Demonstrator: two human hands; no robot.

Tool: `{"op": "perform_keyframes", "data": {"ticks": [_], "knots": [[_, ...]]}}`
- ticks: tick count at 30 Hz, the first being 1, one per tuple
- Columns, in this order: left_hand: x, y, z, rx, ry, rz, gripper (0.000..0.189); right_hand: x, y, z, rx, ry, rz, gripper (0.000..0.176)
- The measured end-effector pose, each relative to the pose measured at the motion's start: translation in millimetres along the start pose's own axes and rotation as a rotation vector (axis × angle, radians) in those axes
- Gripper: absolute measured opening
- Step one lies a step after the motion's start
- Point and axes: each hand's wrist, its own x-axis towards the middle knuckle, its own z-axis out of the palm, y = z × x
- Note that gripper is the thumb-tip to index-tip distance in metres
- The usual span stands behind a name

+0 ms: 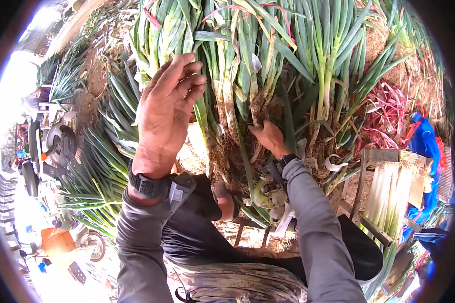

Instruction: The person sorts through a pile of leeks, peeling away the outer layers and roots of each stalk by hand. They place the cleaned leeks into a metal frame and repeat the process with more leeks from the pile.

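My left hand (171, 98) is raised in front of the leafy green onions, palm turned inward. Its fingers are loosely bent and apart, with nothing in them. Lower and to the right, my right hand (272, 140) is closed at the soil-covered root end of a green onion (259, 106), its fingers partly hidden by the stalk and roots. Large unpeeled green onions (225, 76) stand in front of me, their brown roots hanging low and their leaves upward. More long-leaved green onions (331, 55) stand beside them on the right.
On the right, a wooden rack (363, 177) holds pale, trimmed stalks (389, 189). Behind it are a heap of red plastic strips (387, 113) and blue material (424, 146). More green onions (98, 174) lie to the left, near a parked motorbike (60, 144).
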Motion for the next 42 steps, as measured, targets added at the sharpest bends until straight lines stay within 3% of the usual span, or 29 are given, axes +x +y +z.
{"op": "perform_keyframes", "data": {"ticks": [1,4,8,11,13,15,17,18,20,22,24,25,26,29,31,33,35,37,39,42], "knots": [[-0.9,-0.5,-3.0,0.012,0.004,-0.013,0.034,-2.9,5.1,-6.7,-0.008,-0.016,-0.031,0.085],[-7.0,1.1,1.5,0.032,0.039,-0.031,0.032,-22.7,28.2,-15.0,0.146,0.239,-0.371,0.066],[-4.0,-3.3,9.2,0.024,0.031,-0.022,0.030,-62.4,34.2,-12.6,0.057,0.191,-0.346,0.062],[2.4,-13.9,9.1,0.027,0.013,-0.035,0.025,-96.8,18.8,-39.4,0.123,0.037,-0.275,0.067],[5.2,-15.9,3.7,0.009,0.013,-0.053,0.028,-114.6,11.4,-58.2,0.177,0.044,-0.344,0.051],[7.7,-17.5,2.6,-0.004,0.020,-0.060,0.028,-134.6,10.9,-89.5,0.258,0.005,-0.486,0.047],[11.8,-19.7,2.6,-0.012,0.047,-0.052,0.028,-170.0,-16.8,-137.2,0.275,-0.066,-0.372,0.042],[15.3,-24.3,-0.1,-0.009,0.039,-0.037,0.031,-163.7,-3.5,-143.5,0.489,-0.041,-0.849,0.039],[15.7,-29.9,3.9,0.041,0.076,-0.062,0.031,-222.9,-25.3,-175.5,0.245,0.210,-0.782,0.041],[19.1,-43.9,9.6,0.045,0.112,-0.088,0.034,-262.8,-43.5,-196.6,0.130,0.307,-0.623,0.042],[10.4,-49.1,26.5,0.154,0.136,-0.270,0.040,-300.4,-68.0,-202.2,0.496,0.216,-0.159,0.042],[7.5,-59.0,34.0,0.178,0.155,-0.380,0.045,-325.2,-72.0,-205.9,0.420,0.219,-0.248,0.038],[0.2,-72.6,35.4,0.208,0.031,-0.401,0.052,-350.0,-75.9,-209.4,0.347,0.227,-0.337,0.036],[-24.1,-95.5,61.6,0.023,-0.245,-0.510,0.070,-411.1,-100.0,-222.6,0.304,0.133,-0.189,0.037],[-39.7,-101.3,84.9,-0.177,-0.297,-0.470,0.065,-446.7,-106.2,-219.7,0.243,0.160,-0.088,0.037],[-49.2,-102.8,93.5,-0.344,-0.489,-0.465,0.054,-480.0,-104.3,-228.1,0.148,0.119,-0.030,0.034],[-65.3,-71.0,114.0,-0.247,-0.546,-0.357,0.041,-513.6,-97.5,-238.0,0.032,0.176,-0.108,0.034],[-71.3,-47.0,128.1,-0.342,-0.576,-0.261,0.038,-548.3,-105.8,-237.6,0.071,0.314,0.120,0.040],[-77.7,-21.0,137.5,-0.399,-0.666,-0.111,0.037,-568.9,-85.9,-239.4,0.133,0.316,-0.128,0.039],[-81.5,15.5,157.4,-0.397,-0.616,0.053,0.038,-548.3,-46.9,-225.2,-0.019,0.448,-0.449,0.038]]}}
